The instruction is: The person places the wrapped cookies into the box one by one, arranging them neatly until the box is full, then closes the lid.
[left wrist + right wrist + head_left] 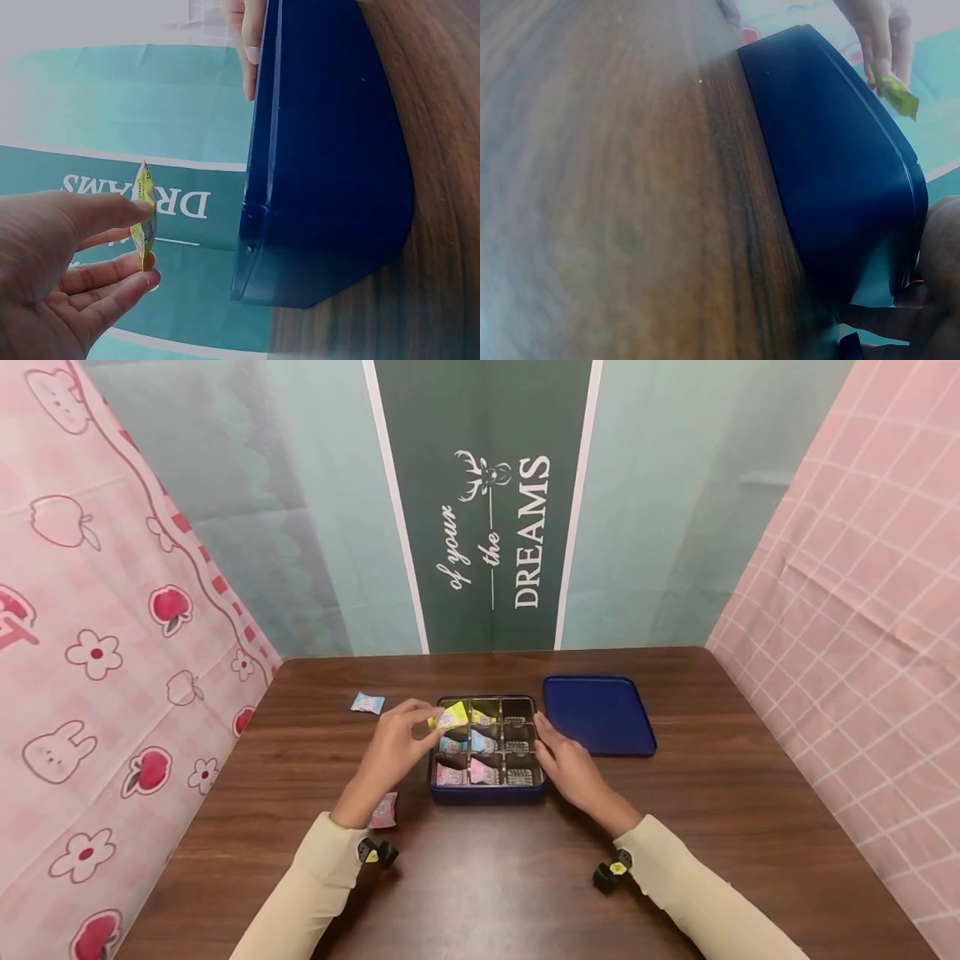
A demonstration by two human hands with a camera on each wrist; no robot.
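Head view: a dark blue tin with nine compartments sits mid-table. The left hand hovers over the tin's far-left corner, thumb and fingers pinching a yellow candy packet just above the far-left compartment. The right hand lies against the tin's right wall, fingers straight and close together, holding nothing. Inside the tin: a yellow packet in the far-middle cell, light blue packets in the left and middle cells of the centre row, pink packets in the left and middle cells of the near row; the right column holds dark pieces, too small to identify. The blue lid lies flat just right of the tin. A light blue packet lies left of the tin, well apart; a pink packet lies near the tin's near-left corner, partly behind the left wrist. All on the brown wooden table.

Left wrist view: the yellow packet is seen edge-on, clamped between thumb and fingertips, apart from the tin's wall.

Right wrist view: straight fingers touch the tin's corner; the packet hangs beyond the tin's far rim.
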